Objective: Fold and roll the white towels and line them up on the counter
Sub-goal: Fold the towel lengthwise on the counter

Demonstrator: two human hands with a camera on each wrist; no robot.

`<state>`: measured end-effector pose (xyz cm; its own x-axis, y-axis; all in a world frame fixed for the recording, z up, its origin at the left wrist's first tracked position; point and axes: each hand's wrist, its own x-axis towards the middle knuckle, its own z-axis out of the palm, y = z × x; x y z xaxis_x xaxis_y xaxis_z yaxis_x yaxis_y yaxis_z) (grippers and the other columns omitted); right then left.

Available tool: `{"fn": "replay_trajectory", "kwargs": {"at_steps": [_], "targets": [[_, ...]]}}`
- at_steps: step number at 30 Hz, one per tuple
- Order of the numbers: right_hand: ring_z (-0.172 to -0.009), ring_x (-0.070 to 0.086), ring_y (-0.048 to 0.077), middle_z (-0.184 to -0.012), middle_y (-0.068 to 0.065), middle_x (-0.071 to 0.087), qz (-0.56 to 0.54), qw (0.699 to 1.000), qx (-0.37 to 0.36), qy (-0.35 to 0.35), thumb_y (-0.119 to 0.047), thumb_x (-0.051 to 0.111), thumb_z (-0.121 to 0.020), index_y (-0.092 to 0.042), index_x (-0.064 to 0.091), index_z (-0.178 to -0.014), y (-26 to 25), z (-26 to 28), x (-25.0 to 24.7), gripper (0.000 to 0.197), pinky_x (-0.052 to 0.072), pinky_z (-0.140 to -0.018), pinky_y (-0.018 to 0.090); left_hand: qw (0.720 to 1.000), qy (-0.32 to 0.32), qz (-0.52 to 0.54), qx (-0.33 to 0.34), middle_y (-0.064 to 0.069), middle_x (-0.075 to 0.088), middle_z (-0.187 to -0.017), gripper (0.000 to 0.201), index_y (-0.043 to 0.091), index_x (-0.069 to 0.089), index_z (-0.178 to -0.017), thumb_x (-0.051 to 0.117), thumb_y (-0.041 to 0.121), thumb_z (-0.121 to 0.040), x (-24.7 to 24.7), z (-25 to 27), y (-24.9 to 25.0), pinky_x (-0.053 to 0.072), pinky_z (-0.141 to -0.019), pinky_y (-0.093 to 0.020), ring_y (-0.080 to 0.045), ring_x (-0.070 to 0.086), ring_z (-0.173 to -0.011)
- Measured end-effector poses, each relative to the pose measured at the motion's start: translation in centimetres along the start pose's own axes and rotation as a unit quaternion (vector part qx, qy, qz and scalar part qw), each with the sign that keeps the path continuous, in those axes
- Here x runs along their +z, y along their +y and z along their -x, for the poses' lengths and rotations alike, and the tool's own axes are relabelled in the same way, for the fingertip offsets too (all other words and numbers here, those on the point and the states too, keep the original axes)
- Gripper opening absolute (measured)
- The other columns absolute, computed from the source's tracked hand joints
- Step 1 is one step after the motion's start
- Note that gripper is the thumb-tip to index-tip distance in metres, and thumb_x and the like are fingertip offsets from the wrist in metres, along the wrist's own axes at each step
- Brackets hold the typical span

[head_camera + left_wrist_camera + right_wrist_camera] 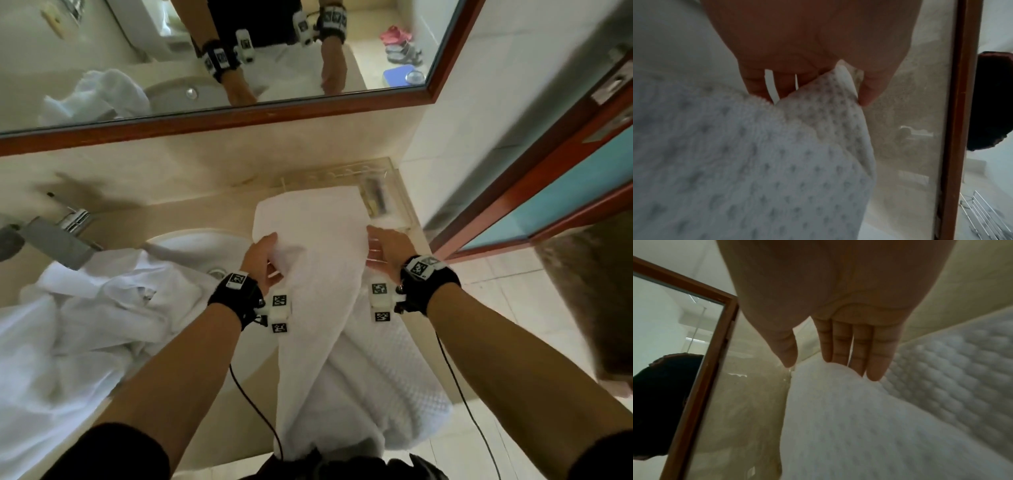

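A white towel lies lengthwise on the beige counter, from the back tray to over the front edge. My left hand is at its left edge. In the left wrist view this hand pinches a fold of the waffle-textured towel between thumb and fingers. My right hand is at the towel's right edge with its fingers straight. Its fingertips touch the towel and hold nothing. More white waffle cloth lies under the towel at the front right; whether it is a separate towel I cannot tell.
A heap of white towels covers the sink at the left, below the faucet. A clear tray with toiletries stands at the counter's back right corner. The wood-framed mirror hangs behind, and a door is at the right.
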<state>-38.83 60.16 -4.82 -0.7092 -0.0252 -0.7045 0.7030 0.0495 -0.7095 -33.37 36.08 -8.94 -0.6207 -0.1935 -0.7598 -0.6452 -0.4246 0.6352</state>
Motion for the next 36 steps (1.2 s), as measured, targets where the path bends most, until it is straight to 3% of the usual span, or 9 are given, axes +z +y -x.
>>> {"fn": "replay_trajectory", "kwargs": {"at_steps": [5, 8, 12, 20, 22, 26, 29, 33, 36], "targets": [[-0.067, 0.063, 0.028, -0.083, 0.014, 0.063, 0.086, 0.989, 0.09, -0.077, -0.001, 0.057, -0.086, -0.006, 0.058, -0.089, 5.1, 2.2, 0.2, 0.006, 0.056, -0.063, 0.037, 0.995, -0.014, 0.094, -0.026, -0.017, 0.066, -0.117, 0.046, 0.007, 0.074, -0.109, 0.056, 0.04, -0.082, -0.1, 0.4, -1.0, 0.043, -0.09, -0.039, -0.032, 0.054, -0.098], [-0.082, 0.065, 0.025, -0.096, 0.009, 0.067, 0.097, 0.972, 0.121, -0.175, 0.001, 0.066, -0.085, -0.012, 0.059, -0.099, 7.8, 3.8, 1.7, 0.021, 0.057, -0.072, 0.038, 0.993, 0.004, 0.119, -0.009, -0.01, 0.069, -0.089, 0.036, 0.011, 0.078, -0.08, 0.051, 0.031, -0.093, -0.2, 1.3, -2.5, 0.045, -0.073, -0.033, -0.026, 0.059, -0.078], [-0.097, 0.065, 0.025, -0.105, 0.003, 0.069, 0.026, 0.966, 0.096, -0.238, 0.001, 0.068, -0.085, -0.016, 0.063, -0.106, 8.2, 5.6, 2.6, 0.028, 0.054, -0.087, 0.046, 0.999, 0.017, 0.037, 0.005, -0.01, 0.066, -0.114, 0.035, 0.013, 0.061, -0.121, 0.052, 0.038, -0.098, -0.4, 2.2, -4.1, 0.054, -0.075, -0.037, -0.026, 0.064, -0.095], [-0.083, 0.073, 0.021, -0.093, 0.003, 0.076, -0.08, 0.977, -0.074, -0.185, -0.005, 0.06, -0.091, -0.01, 0.066, -0.106, 0.6, 7.5, -2.8, 0.017, 0.06, -0.067, 0.034, 0.983, 0.043, 0.043, 0.174, -0.007, 0.064, -0.122, 0.021, 0.016, 0.055, -0.119, 0.049, 0.027, -0.101, 2.5, 3.2, 1.4, 0.054, -0.088, -0.046, -0.026, 0.063, -0.107], [-0.081, 0.072, 0.021, -0.095, 0.003, 0.075, 0.053, 0.982, -0.033, -0.178, -0.015, 0.071, -0.086, -0.011, 0.066, -0.106, 1.9, 7.8, -4.3, 0.021, 0.059, -0.069, 0.033, 0.984, 0.044, 0.026, 0.17, -0.007, 0.064, -0.12, 0.023, 0.017, 0.055, -0.12, 0.048, 0.029, -0.101, 3.5, 3.2, 2.2, 0.054, -0.088, -0.046, -0.027, 0.063, -0.105], [-0.074, 0.053, 0.021, -0.081, 0.007, 0.064, 0.387, 0.895, 0.065, -0.213, -0.041, 0.084, -0.068, -0.006, 0.067, -0.088, 9.6, 6.9, -7.0, 0.044, 0.045, -0.069, 0.031, 0.988, 0.065, -0.035, 0.137, -0.005, 0.057, -0.088, 0.018, 0.018, 0.052, -0.11, 0.044, 0.032, -0.103, 4.1, 2.8, 1.1, 0.049, -0.056, -0.029, -0.02, 0.054, -0.065], [-0.081, 0.065, 0.022, -0.097, 0.012, 0.071, 0.193, 0.948, 0.083, -0.24, -0.016, 0.069, -0.087, -0.002, 0.065, -0.103, 10.9, 8.7, -6.9, 0.022, 0.055, -0.079, 0.033, 0.983, 0.101, -0.075, 0.132, -0.006, 0.052, -0.089, 0.026, 0.014, 0.049, -0.12, 0.042, 0.032, -0.102, 3.3, 2.5, 0.2, 0.045, -0.057, -0.032, -0.021, 0.051, -0.066], [-0.054, 0.066, 0.008, -0.069, 0.001, 0.071, 0.095, 0.977, 0.047, -0.186, -0.005, 0.053, -0.096, -0.007, 0.062, -0.088, 8.5, 9.5, -8.0, 0.013, 0.055, -0.052, 0.02, 0.974, 0.148, -0.086, 0.148, -0.009, 0.053, -0.086, 0.031, 0.013, 0.049, -0.124, 0.041, 0.034, -0.102, 2.3, 2.2, 0.6, 0.041, -0.048, -0.026, -0.021, 0.049, -0.061], [-0.089, 0.068, 0.024, -0.106, 0.015, 0.071, 0.253, 0.95, 0.012, -0.18, -0.031, 0.062, -0.093, -0.006, 0.066, -0.105, 9.8, 8.8, -8.8, 0.028, 0.057, -0.086, 0.041, 0.982, 0.125, -0.076, 0.123, -0.01, 0.055, -0.115, 0.043, 0.015, 0.041, -0.138, 0.044, 0.036, -0.101, 2.6, 3.2, -0.7, 0.051, -0.062, -0.033, -0.028, 0.06, -0.09]]}}
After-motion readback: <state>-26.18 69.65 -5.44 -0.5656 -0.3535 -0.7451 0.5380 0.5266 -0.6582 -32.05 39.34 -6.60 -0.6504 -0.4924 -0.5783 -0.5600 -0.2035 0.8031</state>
